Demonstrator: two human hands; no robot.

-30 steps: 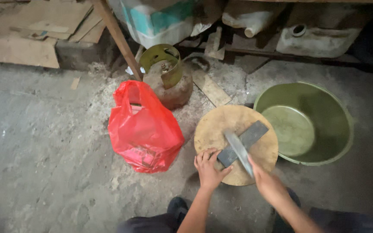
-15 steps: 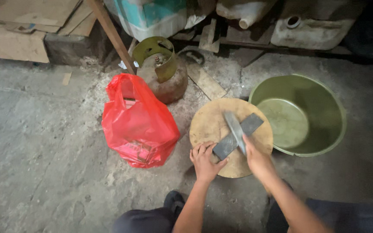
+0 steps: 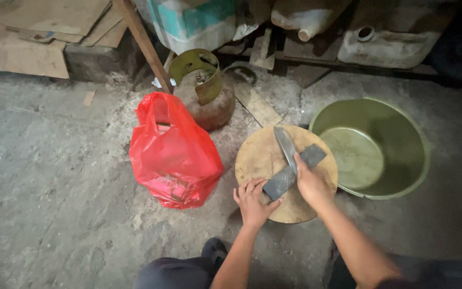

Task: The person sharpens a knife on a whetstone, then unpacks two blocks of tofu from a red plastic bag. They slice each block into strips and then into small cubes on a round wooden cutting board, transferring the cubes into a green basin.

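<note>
A round wooden chopping block (image 3: 260, 155) lies on the concrete floor. Across it rests a long dark grey sharpening stone (image 3: 314, 157). My left hand (image 3: 253, 201) presses on the near end of the stone, fingers spread. My right hand (image 3: 311, 183) grips the handle of a knife, and its grey blade (image 3: 285, 145) lies flat across the stone, pointing away from me.
A red plastic bag (image 3: 175, 152) stands left of the block. Behind it sits a rusty gas cylinder (image 3: 204, 88) with a green collar. A green plastic basin (image 3: 397, 134) sits to the right. Cardboard, a wooden post (image 3: 143, 43) and jerrycans line the back.
The knife blade has slid along the stone and now points further away from me. My left hand stays on the stone's near end. The camera view has shifted slightly.
</note>
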